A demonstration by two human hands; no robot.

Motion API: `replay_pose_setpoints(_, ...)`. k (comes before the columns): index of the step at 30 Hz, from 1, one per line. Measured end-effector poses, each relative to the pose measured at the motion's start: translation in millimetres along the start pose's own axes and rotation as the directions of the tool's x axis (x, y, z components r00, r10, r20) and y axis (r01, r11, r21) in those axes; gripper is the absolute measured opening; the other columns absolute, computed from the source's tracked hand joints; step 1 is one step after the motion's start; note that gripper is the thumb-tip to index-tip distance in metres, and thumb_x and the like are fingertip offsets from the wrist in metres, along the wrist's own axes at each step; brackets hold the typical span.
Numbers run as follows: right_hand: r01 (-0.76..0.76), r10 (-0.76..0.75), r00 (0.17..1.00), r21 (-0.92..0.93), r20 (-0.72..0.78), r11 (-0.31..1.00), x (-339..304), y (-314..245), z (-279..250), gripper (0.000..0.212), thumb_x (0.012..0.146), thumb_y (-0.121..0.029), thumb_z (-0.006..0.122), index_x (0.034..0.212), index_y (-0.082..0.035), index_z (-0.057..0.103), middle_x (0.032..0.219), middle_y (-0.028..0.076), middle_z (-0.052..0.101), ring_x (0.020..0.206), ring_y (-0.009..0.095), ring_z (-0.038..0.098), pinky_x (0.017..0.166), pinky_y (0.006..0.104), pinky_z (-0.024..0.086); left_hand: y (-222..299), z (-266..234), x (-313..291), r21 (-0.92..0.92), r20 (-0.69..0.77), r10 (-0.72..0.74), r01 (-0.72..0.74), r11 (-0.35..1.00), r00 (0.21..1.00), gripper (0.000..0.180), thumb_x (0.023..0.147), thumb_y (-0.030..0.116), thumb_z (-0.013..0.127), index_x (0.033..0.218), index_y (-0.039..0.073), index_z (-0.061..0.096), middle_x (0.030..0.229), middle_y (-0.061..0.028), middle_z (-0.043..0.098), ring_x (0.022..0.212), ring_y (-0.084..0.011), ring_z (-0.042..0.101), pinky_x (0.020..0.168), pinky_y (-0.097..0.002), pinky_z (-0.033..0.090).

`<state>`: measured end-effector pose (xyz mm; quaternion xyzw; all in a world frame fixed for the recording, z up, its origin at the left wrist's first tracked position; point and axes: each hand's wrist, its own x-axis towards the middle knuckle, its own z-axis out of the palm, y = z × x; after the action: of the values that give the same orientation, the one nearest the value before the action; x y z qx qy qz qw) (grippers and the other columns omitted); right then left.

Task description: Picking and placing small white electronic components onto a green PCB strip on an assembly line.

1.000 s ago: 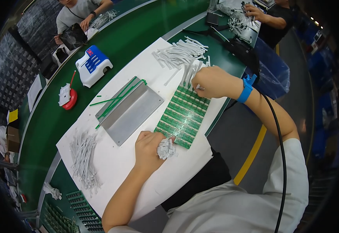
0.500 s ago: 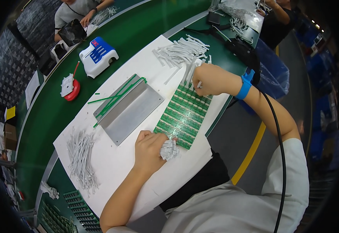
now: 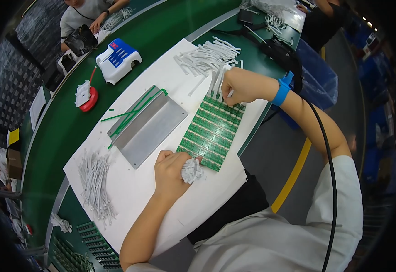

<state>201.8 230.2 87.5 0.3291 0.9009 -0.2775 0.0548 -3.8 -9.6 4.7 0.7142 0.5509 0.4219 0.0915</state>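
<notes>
Head view: the green circuit-board panel (image 3: pixel 209 131) lies at a slant on the white paper sheet (image 3: pixel 134 199), between my two hands. My left hand (image 3: pixel 171 174) is closed around a bundle of white flat cables (image 3: pixel 192 171), bunched ends outward, at the lower-left end of the panel; whether the fingers also press on the panel I cannot tell. My right hand (image 3: pixel 239 88), below the blue wrist strap (image 3: pixel 281 93), is pinched at the panel's upper row. A short white end shows at its fingertips, probably one cable; the exact grip is hidden.

Several cables already lie side by side at the upper edge, left of my right hand, pointing away from the panel. Step in hand, as I judge it: setting single cables at successive positions along this row. Rows nearer my left hand carry none.

Next move, as I judge it: align the cable end with its board position, keep the panel steady, then release without dragging the neighbouring cables. A loose cable pile (image 3: pixel 96 186) lies to the left; the angled metal plate (image 3: pixel 159 124) rests between that pile and the panel.
</notes>
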Motion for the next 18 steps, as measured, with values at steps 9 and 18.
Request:
replay_pose_setpoints(9,0.039,-0.078,0.979,-0.207,-0.186,0.978,-25,-8,17,0.021,0.076,-0.012,0.079,0.094,-0.001,0.076,0.090,0.013,0.074,0.081,0.027,0.070,0.076,0.0360,0.055,1,-7,6,0.030,0.008,0.008,-0.009,1.000,1.000,0.029,0.079,0.010,0.083,0.072,0.007,0.056,0.064,-0.0053,0.056,0.061,-0.0259,0.054,0.068,-0.0352,0.043)
replay_pose_setpoints(18,0.275,-0.447,0.358,-0.364,-0.820,0.890,-69,12,108,0.027,0.073,-0.012,0.080,0.093,-0.007,0.062,0.110,0.011,0.066,0.096,0.030,0.063,0.085,0.0384,0.048,17,-8,75,0.057,0.190,0.198,-0.212,0.975,0.962,0.018,0.082,0.008,0.076,0.091,0.004,0.060,0.098,-0.0099,0.065,0.095,-0.0317,0.061,0.083,-0.0409,0.047)
